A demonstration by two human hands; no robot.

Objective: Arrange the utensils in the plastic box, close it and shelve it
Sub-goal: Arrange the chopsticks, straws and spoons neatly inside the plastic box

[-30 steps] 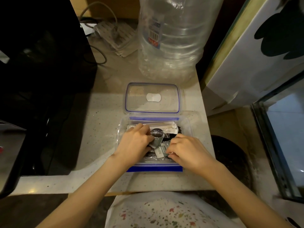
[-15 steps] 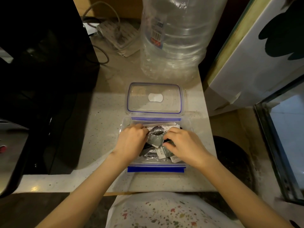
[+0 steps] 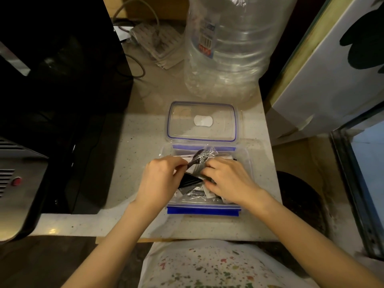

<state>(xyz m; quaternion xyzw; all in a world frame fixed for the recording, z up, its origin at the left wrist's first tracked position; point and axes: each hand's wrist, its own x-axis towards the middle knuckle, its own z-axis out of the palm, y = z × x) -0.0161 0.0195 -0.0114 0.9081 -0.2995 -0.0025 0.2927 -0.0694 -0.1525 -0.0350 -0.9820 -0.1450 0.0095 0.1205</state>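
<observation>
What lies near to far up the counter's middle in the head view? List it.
Blue clip → box with wrapped utensils and both hands → lid → water bottle.

box contents (image 3: 195, 192): partly hidden under both hands
water bottle (image 3: 226, 48): top cut off by frame
bottle label (image 3: 205, 38): print unreadable
</observation>
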